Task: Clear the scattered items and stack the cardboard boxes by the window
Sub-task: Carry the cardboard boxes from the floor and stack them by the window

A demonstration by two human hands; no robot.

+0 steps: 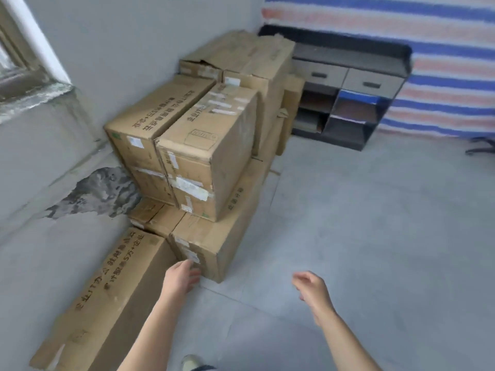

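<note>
Floor (361,223): grey tiles, window (16,62) at its left edge.
Cardboard boxes (203,156): stacked along that edge.
Left hand (180,275): fingers relaxed, at bottom box (211,247) near end.
Right hand (312,289): loosely spread, empty.

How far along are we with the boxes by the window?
Done: most cardboard boxes sit stacked against the wall by the window. In hand: nothing held; left hand is at the bottom box end, right hand open in the air. Left: the long box lying on the floor, unstacked.

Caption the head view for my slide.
Left hand reaches toward the bottom box of a cardboard stack beside the wall; right hand hovers empty above the floor.
</note>
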